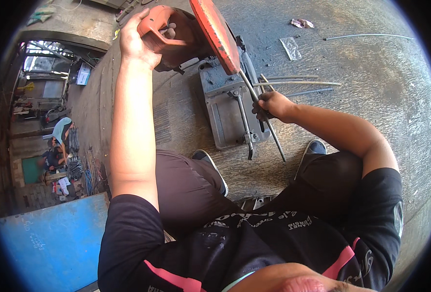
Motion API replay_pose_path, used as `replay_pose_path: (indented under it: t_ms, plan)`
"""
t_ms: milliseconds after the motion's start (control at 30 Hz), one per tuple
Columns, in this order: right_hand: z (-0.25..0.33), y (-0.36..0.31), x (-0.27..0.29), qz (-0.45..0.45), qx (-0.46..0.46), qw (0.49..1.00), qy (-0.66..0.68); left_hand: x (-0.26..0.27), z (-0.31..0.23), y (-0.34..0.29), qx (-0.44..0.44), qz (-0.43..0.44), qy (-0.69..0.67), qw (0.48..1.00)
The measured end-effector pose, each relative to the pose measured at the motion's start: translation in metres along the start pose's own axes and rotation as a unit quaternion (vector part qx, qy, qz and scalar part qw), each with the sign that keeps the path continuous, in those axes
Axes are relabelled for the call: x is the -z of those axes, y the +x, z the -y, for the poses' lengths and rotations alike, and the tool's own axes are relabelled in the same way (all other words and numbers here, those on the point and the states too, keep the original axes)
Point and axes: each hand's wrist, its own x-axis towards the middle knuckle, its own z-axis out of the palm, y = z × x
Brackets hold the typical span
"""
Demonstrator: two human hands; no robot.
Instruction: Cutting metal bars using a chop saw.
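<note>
Grips with the curled fingers of the left hand (136, 46) a red loop handle (171, 45) at eleven o'clock, beside a red guard (218, 36) at twelve and a grey base (225, 121) just past twelve. Clasps a slanting metal rod (275, 141) in the bent fingers of the right hand (274, 106) at two o'clock, near loose rods (298, 83) on the floor.

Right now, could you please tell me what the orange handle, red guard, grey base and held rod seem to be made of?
Orange handle: probably plastic, from its smooth curves and soft sheen.
Red guard: likely painted metal, its coat chipped and darkened along the edge.
Grey base: apparently metal, matte, dusty, with hard edges.
Held rod: seemingly bare metal, straight and grey; solid or hollow unclear.
</note>
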Motion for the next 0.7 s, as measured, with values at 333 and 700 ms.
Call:
replay_pose_path:
  t_ms: [333, 700]
  plan:
    - [-0.003, 0.0, 0.003, -0.014, -0.014, 0.999, 0.032, 0.0, 0.0, 0.0, -0.004, 0.019, 0.002, 1.0]
    - [0.007, -0.006, 0.003, -0.032, -0.005, 0.999, 0.028, -0.002, 0.0, -0.002, -0.008, -0.012, 0.002, 1.0]
